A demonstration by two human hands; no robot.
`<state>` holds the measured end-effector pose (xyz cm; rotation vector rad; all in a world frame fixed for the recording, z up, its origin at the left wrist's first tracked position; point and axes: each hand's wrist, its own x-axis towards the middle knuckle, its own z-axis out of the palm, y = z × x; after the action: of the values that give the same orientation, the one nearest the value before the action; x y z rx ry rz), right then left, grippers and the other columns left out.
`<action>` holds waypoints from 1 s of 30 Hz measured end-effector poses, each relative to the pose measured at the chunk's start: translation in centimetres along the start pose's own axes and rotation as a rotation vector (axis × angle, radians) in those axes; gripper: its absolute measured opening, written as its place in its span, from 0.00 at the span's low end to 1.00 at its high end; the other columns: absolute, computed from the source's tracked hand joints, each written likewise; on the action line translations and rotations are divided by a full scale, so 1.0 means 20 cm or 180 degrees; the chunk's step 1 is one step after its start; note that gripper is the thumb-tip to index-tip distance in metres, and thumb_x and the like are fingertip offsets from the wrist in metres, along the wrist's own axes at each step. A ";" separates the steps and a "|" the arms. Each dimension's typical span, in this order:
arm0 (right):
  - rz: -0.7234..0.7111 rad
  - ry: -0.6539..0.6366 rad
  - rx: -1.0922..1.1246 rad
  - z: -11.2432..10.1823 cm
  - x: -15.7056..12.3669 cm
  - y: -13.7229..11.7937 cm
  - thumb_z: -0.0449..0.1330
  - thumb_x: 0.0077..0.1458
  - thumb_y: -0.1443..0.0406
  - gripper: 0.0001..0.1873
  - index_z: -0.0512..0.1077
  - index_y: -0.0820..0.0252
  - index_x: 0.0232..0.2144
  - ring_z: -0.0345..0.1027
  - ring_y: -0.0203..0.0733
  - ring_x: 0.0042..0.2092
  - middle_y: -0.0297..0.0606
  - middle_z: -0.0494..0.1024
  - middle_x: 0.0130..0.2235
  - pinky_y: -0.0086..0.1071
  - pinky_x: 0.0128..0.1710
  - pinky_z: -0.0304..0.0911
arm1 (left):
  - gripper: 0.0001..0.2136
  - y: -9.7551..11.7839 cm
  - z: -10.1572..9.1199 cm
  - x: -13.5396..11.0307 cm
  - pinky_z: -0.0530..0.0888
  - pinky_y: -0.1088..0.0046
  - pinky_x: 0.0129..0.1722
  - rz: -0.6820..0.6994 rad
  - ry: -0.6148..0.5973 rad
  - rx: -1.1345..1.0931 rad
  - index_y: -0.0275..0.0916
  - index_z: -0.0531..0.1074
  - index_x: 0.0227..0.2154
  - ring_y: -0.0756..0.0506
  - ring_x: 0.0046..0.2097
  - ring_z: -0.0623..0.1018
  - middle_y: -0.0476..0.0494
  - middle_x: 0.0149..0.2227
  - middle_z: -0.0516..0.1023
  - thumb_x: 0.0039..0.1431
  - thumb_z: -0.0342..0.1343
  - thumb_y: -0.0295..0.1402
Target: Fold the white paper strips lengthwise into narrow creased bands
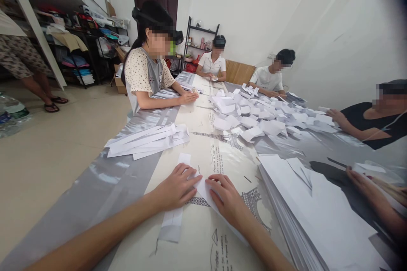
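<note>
In the head view, a white paper strip (202,188) runs from between my fingertips down beneath my right hand (228,200). My right hand is closed on this strip with bent fingers. At the strip's upper end, my left hand (178,187) grips it between thumb and fingers. Beneath my left hand a second paper strip (171,225) lies flat on the table, partly covered by the hand. A bundle of long white paper strips (149,140) is spread just beyond my left hand. To the right of my right hand stands a thick stack of white paper sheets (313,203).
A heap of folded white paper pieces (254,112) covers the table's far right. The table (95,182) has a grey cover with an Eiffel Tower print. Several co-workers sit around it; a co-worker's hands (375,186) hold paper at the right. Another person stands far left.
</note>
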<state>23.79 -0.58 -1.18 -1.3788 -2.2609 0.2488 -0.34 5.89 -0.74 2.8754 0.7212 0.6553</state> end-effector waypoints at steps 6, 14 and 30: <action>-0.0012 0.0017 -0.0019 0.00 0.00 0.01 0.51 0.64 0.76 0.20 0.68 0.52 0.52 0.68 0.51 0.52 0.43 0.72 0.52 0.47 0.49 0.73 | 0.18 0.00 0.01 0.00 0.68 0.52 0.57 0.0021 0.0078 0.0001 0.40 0.68 0.60 0.36 0.55 0.69 0.36 0.52 0.73 0.71 0.50 0.34; -0.0010 0.0068 -0.0064 0.01 0.00 0.01 0.51 0.63 0.76 0.19 0.68 0.52 0.52 0.68 0.50 0.51 0.43 0.72 0.51 0.46 0.50 0.72 | 0.17 0.00 0.00 0.01 0.68 0.52 0.57 0.0027 0.0013 0.0057 0.39 0.68 0.59 0.35 0.54 0.69 0.35 0.52 0.73 0.70 0.50 0.33; 0.0323 -0.0122 -0.0286 0.01 0.00 -0.03 0.49 0.66 0.74 0.17 0.68 0.54 0.52 0.69 0.47 0.42 0.41 0.68 0.42 0.38 0.37 0.72 | 0.17 0.00 0.01 0.00 0.67 0.51 0.59 0.0041 0.0126 0.0054 0.40 0.68 0.59 0.36 0.54 0.70 0.36 0.52 0.74 0.70 0.50 0.33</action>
<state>23.18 -0.84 -1.15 -1.5503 -2.2607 0.2110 -0.21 5.87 -0.89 2.8924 0.7173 0.7131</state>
